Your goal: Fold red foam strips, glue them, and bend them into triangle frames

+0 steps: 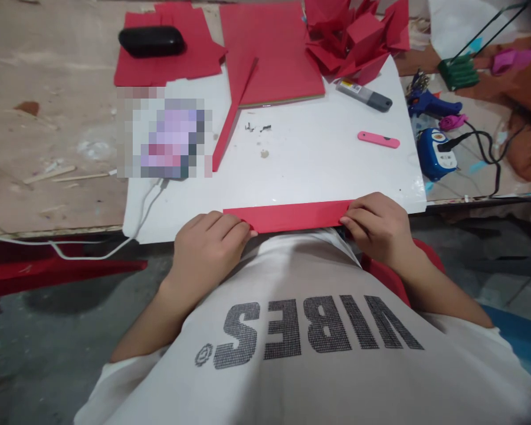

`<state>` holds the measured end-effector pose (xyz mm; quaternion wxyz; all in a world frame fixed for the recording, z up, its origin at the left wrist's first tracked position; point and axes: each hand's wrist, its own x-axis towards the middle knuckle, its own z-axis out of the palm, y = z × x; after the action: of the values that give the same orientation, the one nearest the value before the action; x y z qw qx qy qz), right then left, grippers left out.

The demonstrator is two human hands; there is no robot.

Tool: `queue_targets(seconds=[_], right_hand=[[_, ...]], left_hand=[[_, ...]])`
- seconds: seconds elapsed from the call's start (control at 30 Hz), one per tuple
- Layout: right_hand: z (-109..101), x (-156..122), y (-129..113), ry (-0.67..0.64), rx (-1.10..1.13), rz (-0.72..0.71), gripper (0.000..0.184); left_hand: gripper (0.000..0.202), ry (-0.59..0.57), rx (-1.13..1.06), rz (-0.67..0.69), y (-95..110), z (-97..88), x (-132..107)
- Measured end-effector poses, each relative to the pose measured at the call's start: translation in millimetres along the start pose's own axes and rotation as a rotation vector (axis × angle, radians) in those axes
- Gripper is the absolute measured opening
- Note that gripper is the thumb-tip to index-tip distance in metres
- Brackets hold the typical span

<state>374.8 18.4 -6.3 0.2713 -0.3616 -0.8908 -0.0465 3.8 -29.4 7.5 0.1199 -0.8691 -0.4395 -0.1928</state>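
A folded strip of red paper (292,215) lies along the near edge of the white board (318,159). My left hand (207,245) has its fingers curled and pinched on the strip's left end. My right hand (378,227) is curled the same way, gripping the strip's right end. The strip stretches flat between both hands, close to my chest.
On the board lie a long red paper strip (233,115), a red sheet stack (269,50), folded red pieces (356,35), a grey cutter (365,95), a pink cutter (378,139) and a black case (151,41). A blue glue gun (431,107) and cables sit right.
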Motion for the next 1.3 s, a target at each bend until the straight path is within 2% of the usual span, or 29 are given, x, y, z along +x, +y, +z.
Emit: queue_targets(seconds=[0.13,0.3,0.47,0.53,0.67,0.83,1.0,1.3], right_hand=[[-2,2,0,-0.027,-0.072,-0.017,0.016],[4,0,-2,0.006,-0.037,0.023,0.010],[8,0,-6,-0.033,-0.010,-0.064,0.030],[8,1,-9,-0.059,-0.026,-0.089,0.027],[8,2,-13,-0.109,-0.027,-0.047,0.010],[11,1,-14,-0.120,-0.091,-0.014,0.024],[15,5,-14,-0.122,-0.184,0.014,0.030],[13,14,-13,-0.121,-0.205,0.022,0.030]], left_hand=[[0.027,-0.003,0.002,0.039,-1,0.6,4],[0.028,-0.023,0.028,0.139,-5,-2.3,6],[0.026,-0.072,0.001,0.166,-9,-6.2,8],[0.027,-0.105,-0.018,0.137,-10,-7.0,9],[0.030,-0.196,-0.098,0.029,-11,-6.6,9],[0.030,-0.246,-0.206,-0.107,-14,-6.4,10],[0.029,-0.331,-0.218,-0.190,-16,-10.9,14],[0.021,-0.312,-0.250,-0.340,-16,-5.9,15]])
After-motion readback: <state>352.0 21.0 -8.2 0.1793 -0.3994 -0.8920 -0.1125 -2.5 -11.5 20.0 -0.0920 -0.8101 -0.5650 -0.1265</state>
